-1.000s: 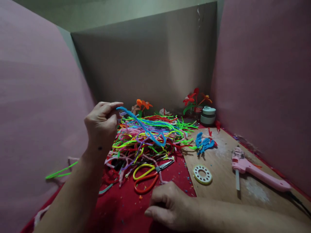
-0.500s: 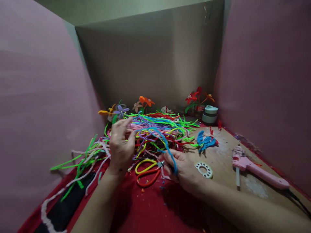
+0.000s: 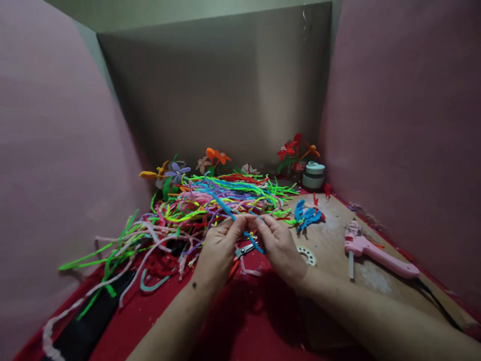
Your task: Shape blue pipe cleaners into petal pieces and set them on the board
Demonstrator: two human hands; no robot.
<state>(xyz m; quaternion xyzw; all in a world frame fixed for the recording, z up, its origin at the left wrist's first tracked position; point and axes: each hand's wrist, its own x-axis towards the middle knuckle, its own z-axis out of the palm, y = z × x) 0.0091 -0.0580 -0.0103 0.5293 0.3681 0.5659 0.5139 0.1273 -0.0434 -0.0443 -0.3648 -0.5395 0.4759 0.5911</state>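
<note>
Both my hands are closed on a blue pipe cleaner [image 3: 222, 204], meeting just in front of a heap of coloured pipe cleaners [image 3: 240, 193]. My left hand [image 3: 221, 245] pinches it between thumb and fingers, with one length sticking up toward the far left. My right hand [image 3: 280, 245] grips it close by, and a short end [image 3: 253, 242] hangs between the hands. Below them, scissors [image 3: 246, 249] lie on the red cloth [image 3: 225, 326], their handles mostly hidden by my left hand. A blue pipe-cleaner flower [image 3: 307, 215] lies beyond my right hand.
At right, a pink glue gun [image 3: 379, 253] rests on a brown board [image 3: 334, 286], its cord trailing right. A white ring with holes [image 3: 307, 254] is partly behind my right hand. A lidded jar [image 3: 313, 175] and pipe-cleaner flowers [image 3: 218, 156] stand at the back. Pink panels flank both sides.
My left hand has come down and right from above the heap to pinch the blue pipe cleaner beside my right hand. The scissors' handles have become mostly covered. The view has shifted slightly right.
</note>
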